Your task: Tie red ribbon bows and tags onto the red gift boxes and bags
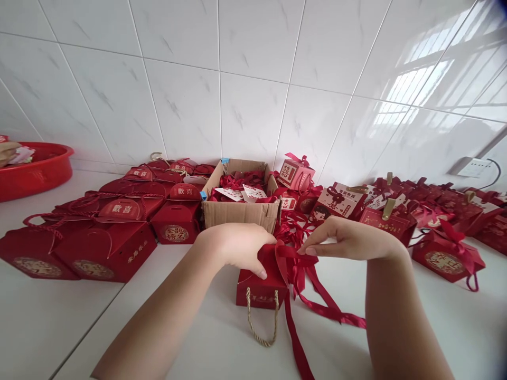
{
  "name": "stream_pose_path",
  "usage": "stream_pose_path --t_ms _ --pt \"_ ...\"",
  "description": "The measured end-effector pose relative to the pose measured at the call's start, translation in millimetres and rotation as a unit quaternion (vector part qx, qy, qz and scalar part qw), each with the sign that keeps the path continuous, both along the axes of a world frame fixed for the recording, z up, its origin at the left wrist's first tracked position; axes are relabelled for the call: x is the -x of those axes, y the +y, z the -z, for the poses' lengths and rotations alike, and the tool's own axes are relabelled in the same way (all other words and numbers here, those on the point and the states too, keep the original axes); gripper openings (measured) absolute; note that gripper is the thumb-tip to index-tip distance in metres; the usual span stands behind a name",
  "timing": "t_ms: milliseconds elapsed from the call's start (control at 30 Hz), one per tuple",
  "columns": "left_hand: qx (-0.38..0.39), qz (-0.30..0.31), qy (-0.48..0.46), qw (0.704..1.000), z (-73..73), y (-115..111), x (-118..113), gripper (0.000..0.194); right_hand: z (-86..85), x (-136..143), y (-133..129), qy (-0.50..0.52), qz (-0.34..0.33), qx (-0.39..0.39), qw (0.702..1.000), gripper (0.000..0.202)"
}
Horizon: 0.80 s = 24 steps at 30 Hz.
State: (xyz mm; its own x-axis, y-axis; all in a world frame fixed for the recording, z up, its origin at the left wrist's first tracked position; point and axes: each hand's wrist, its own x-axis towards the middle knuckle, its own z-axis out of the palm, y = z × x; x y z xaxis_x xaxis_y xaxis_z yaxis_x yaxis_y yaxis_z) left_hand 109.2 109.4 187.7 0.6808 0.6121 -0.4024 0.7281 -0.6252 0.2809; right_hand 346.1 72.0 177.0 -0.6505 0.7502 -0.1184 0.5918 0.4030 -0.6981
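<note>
A small red gift box (257,287) with a gold rope handle (262,342) stands on the white table in front of me. My left hand (237,245) is closed around its top, thumb on the near side and the other fingers hidden behind. At the box's right side, my right hand (344,240) pinches a dark red ribbon (297,256) between thumb and fingers. One ribbon end hangs down past the box toward the table's front. More loose red ribbons (325,301) lie tangled behind and to the right.
Several red gift boxes (106,253) crowd the left, and others with bows (447,253) fill the right. An open cardboard box (241,214) holds ribbons and cards. At far left, another person's hand (8,152) is over a red basin (35,177). A tiled wall (253,105) stands behind.
</note>
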Motion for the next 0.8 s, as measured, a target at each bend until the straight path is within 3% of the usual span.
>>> stream_pose_path --t_ms 267,533,800 --pt "-0.009 -0.014 -0.008 1.000 0.8 1.4 -2.3 0.030 4.5 6.0 2.3 -0.057 -0.023 0.009 0.998 0.041" --pt "-0.007 0.000 -0.030 1.000 4.2 5.2 -2.2 0.033 7.1 13.0 3.2 -0.051 -0.015 -0.005 0.999 0.043" --pt "-0.020 0.000 -0.076 0.997 5.5 4.8 -4.3 0.024 9.8 20.8 7.7 -0.096 -0.002 -0.002 0.995 0.038"
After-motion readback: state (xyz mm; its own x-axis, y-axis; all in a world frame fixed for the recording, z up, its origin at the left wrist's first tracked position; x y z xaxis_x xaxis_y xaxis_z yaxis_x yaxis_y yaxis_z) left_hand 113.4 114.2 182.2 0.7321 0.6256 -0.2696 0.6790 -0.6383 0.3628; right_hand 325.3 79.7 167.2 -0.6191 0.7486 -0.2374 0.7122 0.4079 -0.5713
